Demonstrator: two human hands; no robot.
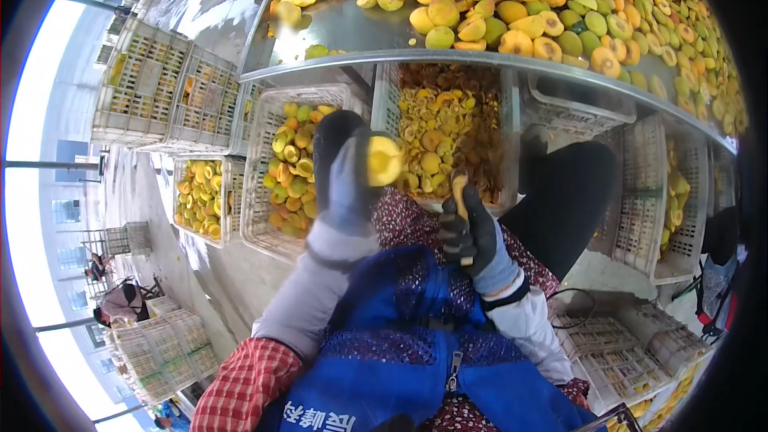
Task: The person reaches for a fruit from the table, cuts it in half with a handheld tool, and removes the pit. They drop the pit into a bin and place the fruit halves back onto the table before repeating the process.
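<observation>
My left hand (346,170), in a grey and black glove, holds up a yellow fruit half (383,160) with its cut face showing. My right hand (470,234), in a black glove, is closed around a small tool with a wooden handle (460,192). Both hands are raised over my lap and blue apron (400,352). Just beyond them stand white crates of cut fruit (436,132) under the metal table (384,60).
The steel table above carries several yellow-green fruits (528,8), whole and halved. White plastic crates with fruit (292,168) sit at left, another crate (200,196) further left, a crate (672,200) at right. Empty crates (160,88) are stacked at left. A person (120,304) crouches far left.
</observation>
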